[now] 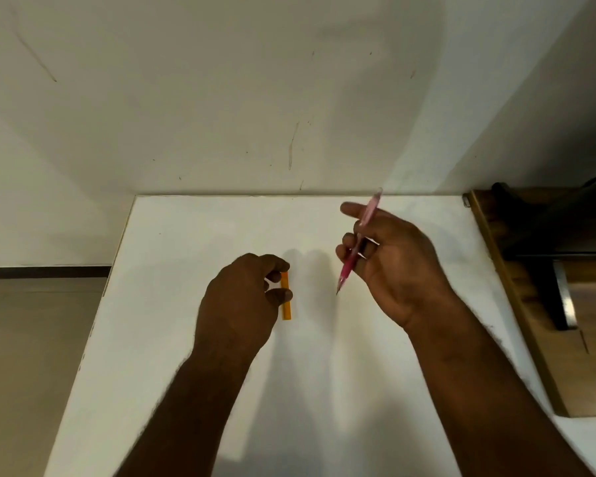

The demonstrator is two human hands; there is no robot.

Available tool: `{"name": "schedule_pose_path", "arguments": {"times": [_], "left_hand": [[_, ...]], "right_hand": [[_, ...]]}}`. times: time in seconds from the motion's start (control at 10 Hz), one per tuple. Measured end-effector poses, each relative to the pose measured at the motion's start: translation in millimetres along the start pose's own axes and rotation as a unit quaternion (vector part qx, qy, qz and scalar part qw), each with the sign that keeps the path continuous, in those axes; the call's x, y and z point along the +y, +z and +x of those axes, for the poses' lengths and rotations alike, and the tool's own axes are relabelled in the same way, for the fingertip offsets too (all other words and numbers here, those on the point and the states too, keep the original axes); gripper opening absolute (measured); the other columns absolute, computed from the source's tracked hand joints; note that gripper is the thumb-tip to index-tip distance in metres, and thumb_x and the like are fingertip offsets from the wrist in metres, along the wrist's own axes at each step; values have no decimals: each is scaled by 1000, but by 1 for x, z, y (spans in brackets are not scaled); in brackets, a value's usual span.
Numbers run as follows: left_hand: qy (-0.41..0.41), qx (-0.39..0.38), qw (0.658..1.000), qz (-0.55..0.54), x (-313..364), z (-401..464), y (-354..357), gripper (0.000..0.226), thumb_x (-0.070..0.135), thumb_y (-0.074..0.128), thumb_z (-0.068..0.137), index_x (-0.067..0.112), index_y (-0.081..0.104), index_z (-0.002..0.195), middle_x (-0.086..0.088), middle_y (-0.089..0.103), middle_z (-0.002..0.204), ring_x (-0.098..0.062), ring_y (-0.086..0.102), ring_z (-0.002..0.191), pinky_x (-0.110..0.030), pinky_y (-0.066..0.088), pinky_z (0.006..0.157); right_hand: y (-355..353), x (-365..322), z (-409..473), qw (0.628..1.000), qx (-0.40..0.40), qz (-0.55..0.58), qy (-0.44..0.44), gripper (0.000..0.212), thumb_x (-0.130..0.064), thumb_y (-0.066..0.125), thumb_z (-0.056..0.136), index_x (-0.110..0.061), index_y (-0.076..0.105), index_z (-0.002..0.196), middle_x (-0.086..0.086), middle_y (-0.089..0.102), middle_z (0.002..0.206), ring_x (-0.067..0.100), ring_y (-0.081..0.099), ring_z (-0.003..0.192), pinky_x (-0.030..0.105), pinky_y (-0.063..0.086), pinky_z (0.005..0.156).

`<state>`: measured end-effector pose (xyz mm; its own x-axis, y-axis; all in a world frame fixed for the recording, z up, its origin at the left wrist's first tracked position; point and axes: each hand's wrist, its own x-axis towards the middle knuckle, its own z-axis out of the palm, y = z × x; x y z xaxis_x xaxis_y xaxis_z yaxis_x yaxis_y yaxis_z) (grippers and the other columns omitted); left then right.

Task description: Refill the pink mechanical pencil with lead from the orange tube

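Observation:
The pink mechanical pencil [349, 266] is held in my right hand [393, 263], tip pointing down toward the white table [193, 228], its upper end slanting up and away. The orange lead tube [286, 309] lies lengthwise at the table's middle. My left hand [241, 304] pinches the tube between thumb and fingertips, which cover its far end. The two hands are a short gap apart, the pencil tip hovering just right of the tube.
A white wall rises behind the table's far edge. A brown wooden surface [530, 339] with a dark object on it adjoins the table at the right. Floor shows past the table's left edge.

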<state>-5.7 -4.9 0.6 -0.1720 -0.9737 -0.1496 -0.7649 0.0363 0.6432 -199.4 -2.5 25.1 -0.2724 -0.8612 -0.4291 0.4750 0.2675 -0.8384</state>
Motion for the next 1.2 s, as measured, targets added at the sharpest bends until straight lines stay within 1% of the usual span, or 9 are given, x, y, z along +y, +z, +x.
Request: {"name": "schedule_pose_path", "arguments": {"times": [0.1, 0.2, 0.3, 0.4, 0.5, 0.8, 0.9, 1.1, 1.2], "left_hand": [[3, -6, 999, 33, -2, 1, 4, 33, 25, 76, 84, 31, 70, 115, 13, 66, 101, -9, 60, 90, -20, 40, 76], [8, -12, 998, 63, -5, 1, 7, 35, 24, 76, 83, 32, 70, 116, 12, 66, 101, -7, 58, 88, -19, 38, 75], [-2, -24, 996, 83, -7, 1, 8, 35, 22, 75, 83, 32, 70, 116, 12, 66, 102, -7, 61, 88, -19, 42, 75], [-3, -42, 994, 105, -8, 2, 9, 33, 23, 74, 84, 31, 70, 116, 11, 67, 105, -11, 67, 98, -23, 48, 81], [-4, -46, 993, 109, -9, 3, 11, 34, 23, 72, 84, 31, 69, 117, 10, 67, 107, -12, 67, 101, -23, 47, 82], [7, -38, 993, 111, -13, 4, 13, 32, 28, 73, 84, 30, 69, 116, 9, 66, 108, -14, 66, 100, -26, 49, 83], [21, -26, 996, 86, -12, 2, 11, 36, 30, 73, 85, 32, 67, 120, 12, 65, 110, -11, 64, 101, -20, 44, 82], [83, 71, 994, 26, -7, 4, 2, 32, 35, 73, 86, 33, 67, 117, 18, 65, 105, -5, 62, 86, -18, 41, 72], [109, 120, 987, 14, -2, 3, -3, 34, 46, 66, 88, 33, 66, 120, 16, 66, 114, -10, 63, 103, -25, 48, 84]], "right_hand": [[3, 14, -4, 975, 37, -221, -14, 24, 0, 58, 96, -10, 71, 115, 6, 71, 86, 17, 71, 70, 37, 64, 78], [1, 28, -5, 907, 86, -409, -56, 21, -14, 73, 87, -23, 72, 106, -5, 75, 87, 16, 74, 75, 33, 62, 77], [-1, 34, -5, 843, 112, -519, -81, 14, -23, 77, 82, -30, 68, 90, -9, 74, 88, 15, 71, 81, 32, 56, 78], [-2, 39, -3, 807, 116, -573, -84, 15, -26, 79, 81, -29, 64, 80, -7, 72, 86, 17, 69, 81, 25, 47, 71], [-1, 43, -1, 788, 113, -599, -80, 14, -30, 81, 81, -23, 69, 84, -3, 75, 89, 18, 69, 83, 23, 40, 70], [-1, 50, 2, 726, 111, -672, -98, 20, -37, 75, 88, -19, 69, 95, 1, 75, 96, 21, 71, 90, 23, 38, 70], [-2, 50, 2, 728, 107, -671, -91, 23, -38, 76, 88, -18, 70, 96, 1, 75, 97, 22, 71, 89, 24, 43, 72], [-7, 44, -4, 739, 114, -656, -106, 36, -46, 78, 84, -19, 71, 108, -1, 77, 104, 21, 72, 95, 28, 51, 81], [1, 35, -11, 759, 126, -622, -148, 40, -53, 71, 88, -21, 70, 111, -1, 77, 107, 21, 72, 96, 31, 52, 82]]}}
